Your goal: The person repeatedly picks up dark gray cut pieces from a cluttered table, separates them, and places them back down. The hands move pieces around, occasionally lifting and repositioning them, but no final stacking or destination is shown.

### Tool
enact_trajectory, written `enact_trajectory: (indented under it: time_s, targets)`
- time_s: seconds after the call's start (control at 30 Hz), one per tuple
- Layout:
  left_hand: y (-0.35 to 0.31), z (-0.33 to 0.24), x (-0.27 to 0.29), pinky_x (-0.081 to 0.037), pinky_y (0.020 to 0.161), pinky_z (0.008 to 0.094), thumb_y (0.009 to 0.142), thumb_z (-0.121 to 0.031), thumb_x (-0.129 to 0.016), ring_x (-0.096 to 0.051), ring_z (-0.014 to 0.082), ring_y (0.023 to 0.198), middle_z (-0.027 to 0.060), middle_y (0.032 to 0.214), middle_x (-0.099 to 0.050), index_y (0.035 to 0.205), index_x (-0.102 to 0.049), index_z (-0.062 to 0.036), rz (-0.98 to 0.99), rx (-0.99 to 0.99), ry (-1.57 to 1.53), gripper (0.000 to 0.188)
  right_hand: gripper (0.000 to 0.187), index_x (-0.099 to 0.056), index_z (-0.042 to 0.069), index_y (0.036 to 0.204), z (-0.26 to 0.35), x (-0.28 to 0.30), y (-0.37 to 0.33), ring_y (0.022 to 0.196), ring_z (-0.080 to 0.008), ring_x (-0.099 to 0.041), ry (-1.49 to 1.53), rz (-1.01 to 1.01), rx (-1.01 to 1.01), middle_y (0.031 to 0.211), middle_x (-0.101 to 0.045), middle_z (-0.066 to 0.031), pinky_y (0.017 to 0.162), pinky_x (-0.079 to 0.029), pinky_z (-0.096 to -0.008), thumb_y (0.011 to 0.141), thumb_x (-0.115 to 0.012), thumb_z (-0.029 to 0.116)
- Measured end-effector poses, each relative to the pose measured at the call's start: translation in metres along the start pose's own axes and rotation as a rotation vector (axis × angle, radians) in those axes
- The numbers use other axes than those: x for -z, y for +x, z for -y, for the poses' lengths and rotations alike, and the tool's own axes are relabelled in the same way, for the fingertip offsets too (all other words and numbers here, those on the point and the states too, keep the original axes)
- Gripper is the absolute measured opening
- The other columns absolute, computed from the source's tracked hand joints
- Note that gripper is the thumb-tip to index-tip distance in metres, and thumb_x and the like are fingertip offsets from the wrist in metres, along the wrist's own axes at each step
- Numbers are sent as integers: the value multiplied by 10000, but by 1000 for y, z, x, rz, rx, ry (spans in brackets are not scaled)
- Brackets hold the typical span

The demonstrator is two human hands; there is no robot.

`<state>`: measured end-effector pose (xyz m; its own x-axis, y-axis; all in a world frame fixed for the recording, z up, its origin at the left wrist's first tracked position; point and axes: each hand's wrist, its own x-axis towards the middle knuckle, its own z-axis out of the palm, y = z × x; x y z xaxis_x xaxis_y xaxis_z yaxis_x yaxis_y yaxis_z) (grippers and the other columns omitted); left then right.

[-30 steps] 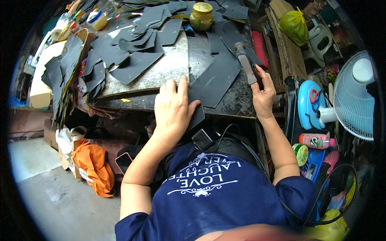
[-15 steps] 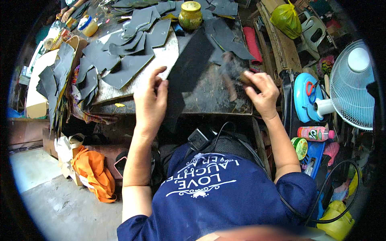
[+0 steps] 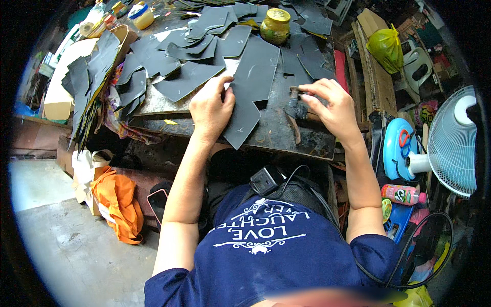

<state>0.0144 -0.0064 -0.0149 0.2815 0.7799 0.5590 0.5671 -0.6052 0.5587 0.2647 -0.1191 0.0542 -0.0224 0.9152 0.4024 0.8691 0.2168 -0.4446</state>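
My left hand [image 3: 212, 107] pinches the left edge of a large, angular black sheet piece [image 3: 251, 71]. Faint pale marks show on the sheet, and its pointed lower end reaches over the table's front edge. My right hand [image 3: 331, 105] hovers at the right side of the table, thumb and fingers apart. Just beside its fingertips lies a dark tool that looks like a hammer [image 3: 293, 113], with a long curved brownish head. The hand partly covers its handle.
More black cut pieces [image 3: 186, 82] overlap on a pale board at left. A yellow jar [image 3: 275, 26] stands at the back. A table fan [image 3: 452, 138], scissors [image 3: 405, 138] on its blue base, and a pink bottle [image 3: 403, 194] are at right. An orange bag [image 3: 116, 202] sits lower left.
The hammer-like tool was blurred in my right hand; now it lies on the table, released. The black sheet has turned to show its marked face. The whole view has shifted.
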Motion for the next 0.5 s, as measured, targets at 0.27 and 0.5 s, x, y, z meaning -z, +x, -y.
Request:
enact_trajectory:
  time_s: [0.27,0.5]
  targets:
    - [1,-3,1,-520,675,351,826,-84,-642,-675,261,768,95,875,-666,1039,-655,-109,-58,-72,-5,214,239,-729,140,985,8,-37,65,831,-258,-678,19,8,-153,906,-702,-65,722,-522,-362,870,-668,340]
    - [0,-2,2,-511,680,353,861,-112,-642,-639,261,736,98,873,-629,1019,-658,-89,-53,-52,11,161,214,-725,118,999,-3,-46,50,850,-247,-699,-7,36,-148,933,-718,-88,743,-527,-336,883,-663,288]
